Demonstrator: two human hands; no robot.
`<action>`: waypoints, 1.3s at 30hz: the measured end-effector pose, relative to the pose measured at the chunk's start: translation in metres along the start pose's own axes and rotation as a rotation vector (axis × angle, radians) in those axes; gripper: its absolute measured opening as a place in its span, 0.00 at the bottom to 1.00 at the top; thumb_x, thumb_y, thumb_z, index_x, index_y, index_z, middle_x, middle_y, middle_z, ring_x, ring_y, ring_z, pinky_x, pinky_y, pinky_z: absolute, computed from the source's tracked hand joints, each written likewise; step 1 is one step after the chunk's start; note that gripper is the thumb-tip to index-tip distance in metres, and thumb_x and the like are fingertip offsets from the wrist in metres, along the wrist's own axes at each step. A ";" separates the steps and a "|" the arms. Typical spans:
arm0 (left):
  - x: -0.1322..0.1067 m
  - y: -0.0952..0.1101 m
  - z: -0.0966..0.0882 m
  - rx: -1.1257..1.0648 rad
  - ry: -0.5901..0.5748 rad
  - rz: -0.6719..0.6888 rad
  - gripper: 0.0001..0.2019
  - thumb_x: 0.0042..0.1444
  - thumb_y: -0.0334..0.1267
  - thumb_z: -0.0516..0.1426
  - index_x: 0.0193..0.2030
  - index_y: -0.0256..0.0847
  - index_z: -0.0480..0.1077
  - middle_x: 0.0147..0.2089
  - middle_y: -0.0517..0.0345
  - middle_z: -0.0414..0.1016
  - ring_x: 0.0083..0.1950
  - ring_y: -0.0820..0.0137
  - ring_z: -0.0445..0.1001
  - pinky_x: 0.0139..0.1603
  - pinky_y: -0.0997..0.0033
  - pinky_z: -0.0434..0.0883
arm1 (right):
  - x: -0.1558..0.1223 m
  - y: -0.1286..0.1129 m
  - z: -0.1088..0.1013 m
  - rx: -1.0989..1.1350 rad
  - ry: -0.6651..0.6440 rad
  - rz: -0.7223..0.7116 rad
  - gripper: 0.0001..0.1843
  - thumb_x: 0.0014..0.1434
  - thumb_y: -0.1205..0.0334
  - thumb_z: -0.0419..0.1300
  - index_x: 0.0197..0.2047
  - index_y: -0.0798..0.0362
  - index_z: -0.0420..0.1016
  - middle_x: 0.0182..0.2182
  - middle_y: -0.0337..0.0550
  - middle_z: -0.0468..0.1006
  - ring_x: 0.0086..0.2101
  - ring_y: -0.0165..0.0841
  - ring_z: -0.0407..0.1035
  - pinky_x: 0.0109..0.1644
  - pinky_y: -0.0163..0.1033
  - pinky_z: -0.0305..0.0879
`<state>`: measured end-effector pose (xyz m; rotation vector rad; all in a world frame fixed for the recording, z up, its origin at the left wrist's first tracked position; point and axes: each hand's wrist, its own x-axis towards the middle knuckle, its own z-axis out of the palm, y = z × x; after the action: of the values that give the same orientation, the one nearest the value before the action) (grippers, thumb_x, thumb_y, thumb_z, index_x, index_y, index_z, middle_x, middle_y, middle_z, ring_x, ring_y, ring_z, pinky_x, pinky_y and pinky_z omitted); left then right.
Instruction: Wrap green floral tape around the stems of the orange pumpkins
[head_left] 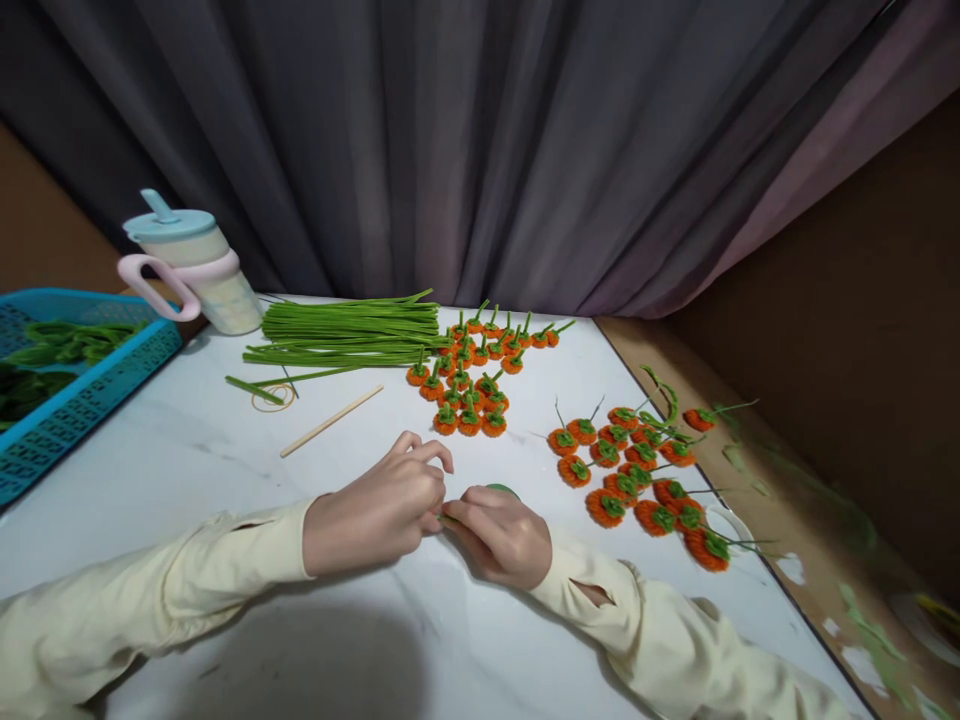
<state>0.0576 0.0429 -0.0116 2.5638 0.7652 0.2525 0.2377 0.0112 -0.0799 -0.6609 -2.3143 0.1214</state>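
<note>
My left hand (pixel 379 510) and my right hand (pixel 499 535) meet over the white marble table (pixel 225 470), fingertips pinched together on a small green piece (pixel 501 489) that is mostly hidden by the fingers. Both wear cream sleeves. Behind them lies a bundle of green pipe cleaners (pixel 349 335). Several orange pumpkin-like pieces with green tops (pixel 469 385) sit just beyond my hands. A second group of them (pixel 637 470) lies to the right.
A blue basket (pixel 82 395) with green pieces stands at the left edge. A lidded cup with a pink handle (pixel 199 265) is at the back left. A wooden stick (pixel 330 422) and a rubber band (pixel 271 399) lie near the bundle. A dark curtain hangs behind.
</note>
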 end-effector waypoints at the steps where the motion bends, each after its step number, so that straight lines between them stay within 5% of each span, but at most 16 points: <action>1: 0.000 -0.001 0.001 0.000 -0.001 0.019 0.12 0.42 0.19 0.52 0.16 0.37 0.58 0.21 0.61 0.66 0.48 0.65 0.65 0.43 0.65 0.55 | 0.000 0.000 0.000 -0.026 -0.003 -0.014 0.08 0.62 0.71 0.47 0.40 0.58 0.65 0.23 0.42 0.68 0.24 0.30 0.61 0.25 0.34 0.57; 8: -0.002 -0.002 0.002 0.121 0.005 0.164 0.10 0.36 0.17 0.49 0.17 0.36 0.57 0.23 0.59 0.68 0.50 0.64 0.64 0.43 0.62 0.51 | 0.007 -0.002 -0.004 -0.119 0.047 -0.143 0.08 0.62 0.74 0.49 0.37 0.59 0.68 0.26 0.45 0.73 0.25 0.30 0.62 0.26 0.37 0.56; 18: -0.005 0.001 -0.003 0.392 -0.011 0.321 0.10 0.49 0.21 0.50 0.24 0.37 0.66 0.25 0.54 0.71 0.51 0.61 0.63 0.50 0.58 0.51 | 0.005 -0.002 -0.006 -0.236 0.047 -0.226 0.06 0.58 0.76 0.54 0.39 0.60 0.68 0.26 0.45 0.74 0.26 0.31 0.66 0.28 0.38 0.58; 23: -0.005 0.001 -0.001 0.492 0.028 0.324 0.09 0.55 0.24 0.52 0.26 0.36 0.67 0.30 0.52 0.73 0.55 0.58 0.62 0.53 0.55 0.50 | 0.006 -0.002 -0.005 -0.081 0.073 -0.130 0.07 0.61 0.74 0.50 0.39 0.60 0.68 0.25 0.46 0.74 0.26 0.31 0.63 0.27 0.38 0.57; 27: -0.002 -0.001 0.006 0.519 0.147 0.327 0.13 0.55 0.21 0.52 0.22 0.36 0.66 0.24 0.54 0.72 0.48 0.63 0.66 0.53 0.56 0.50 | 0.007 -0.002 -0.005 0.076 0.077 -0.042 0.09 0.61 0.74 0.48 0.38 0.60 0.69 0.26 0.47 0.75 0.28 0.32 0.62 0.29 0.37 0.59; 39: -0.005 0.002 0.000 0.643 0.130 0.483 0.15 0.60 0.25 0.50 0.24 0.37 0.69 0.25 0.56 0.71 0.44 0.68 0.65 0.52 0.60 0.53 | 0.004 0.000 -0.002 0.011 0.099 -0.016 0.07 0.62 0.73 0.50 0.36 0.60 0.68 0.25 0.47 0.72 0.27 0.32 0.62 0.29 0.37 0.58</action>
<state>0.0546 0.0382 -0.0112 3.3567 0.2710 0.3714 0.2361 0.0129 -0.0756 -0.6291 -2.2217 0.0917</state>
